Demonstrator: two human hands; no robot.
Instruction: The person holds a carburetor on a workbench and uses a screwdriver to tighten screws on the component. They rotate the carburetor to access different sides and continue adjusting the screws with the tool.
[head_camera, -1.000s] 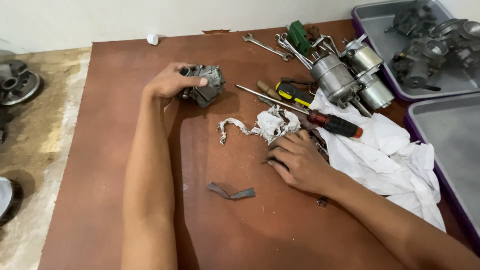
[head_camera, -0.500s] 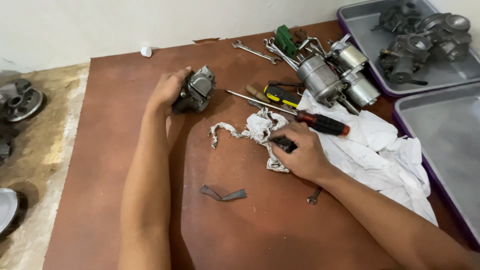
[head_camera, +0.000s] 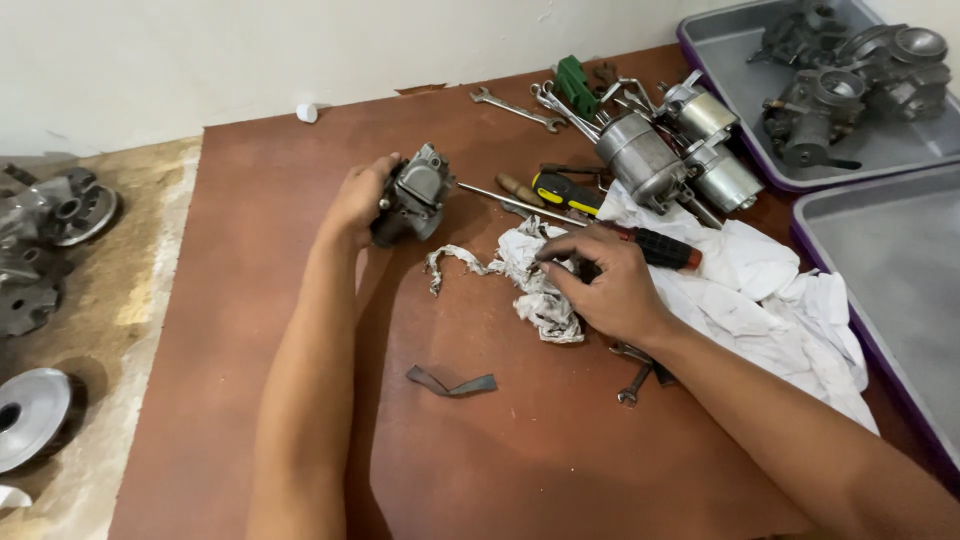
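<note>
My left hand (head_camera: 358, 198) grips a grey metal carburettor (head_camera: 415, 193) and holds it tilted just above the brown board (head_camera: 300, 400). My right hand (head_camera: 605, 282) lies palm down on a dirty white crumpled rag (head_camera: 530, 280), fingers curled over it and over a small dark object that is mostly hidden. Just beyond its fingers lies a screwdriver with a red and black handle (head_camera: 660, 247) and a long shaft pointing left.
Wrenches (head_camera: 520, 105), a yellow-black handled tool (head_camera: 565, 190) and two cylindrical motors (head_camera: 680, 150) lie at the back. A white cloth (head_camera: 780, 300) spreads right. Two grey purple-rimmed trays (head_camera: 900, 260) stand right, one holding carburettors (head_camera: 850, 80). A grey strip (head_camera: 450, 383) and small spanner (head_camera: 632, 385) lie near. Engine parts (head_camera: 50, 220) sit on the floor left.
My left hand has lifted and turned the carburettor more upright. My right hand has slid up and left from the board onto the crumpled rag.
</note>
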